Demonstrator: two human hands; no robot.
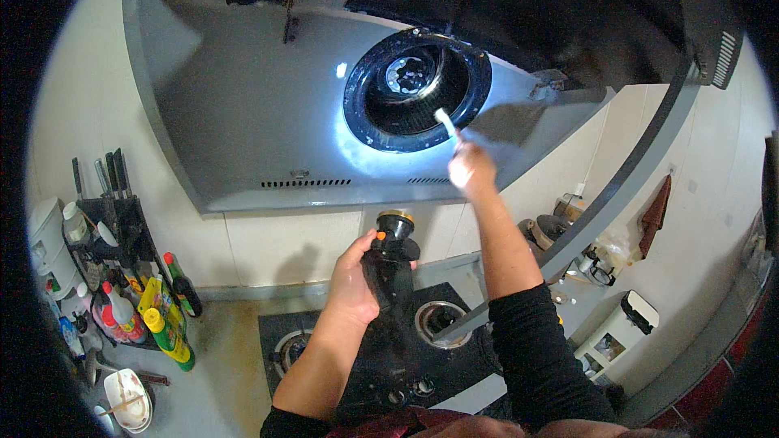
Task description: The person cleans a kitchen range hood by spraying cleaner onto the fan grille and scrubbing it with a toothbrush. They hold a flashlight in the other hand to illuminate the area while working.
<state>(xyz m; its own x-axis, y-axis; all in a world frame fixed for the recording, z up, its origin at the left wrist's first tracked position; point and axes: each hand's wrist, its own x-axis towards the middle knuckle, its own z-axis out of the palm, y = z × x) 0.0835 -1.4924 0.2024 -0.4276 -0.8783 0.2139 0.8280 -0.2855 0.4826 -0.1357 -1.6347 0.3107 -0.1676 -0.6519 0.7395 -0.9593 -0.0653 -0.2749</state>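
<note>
My right hand (471, 167) is closed round the handle of a small white-headed brush (446, 120), its head at the lower right rim of the round fan opening (418, 140) in the range hood (255, 109). The slatted fan wheel shows inside the lit opening. Below the hood, my left hand (353, 286) holds a black flashlight-like device (392, 255) with a gold-coloured ring at its top and an orange button by my thumb. It is upright over the black gas stove (377, 347); its lower part blends into the dark stove.
A knife rack (112, 207), sauce bottles (176, 286) and a white dish (128, 401) stand on the left counter. The hood's grey panel edge (633, 176) slants down at right. Beyond it are pots (551, 228) and a hanging brown cloth (655, 213).
</note>
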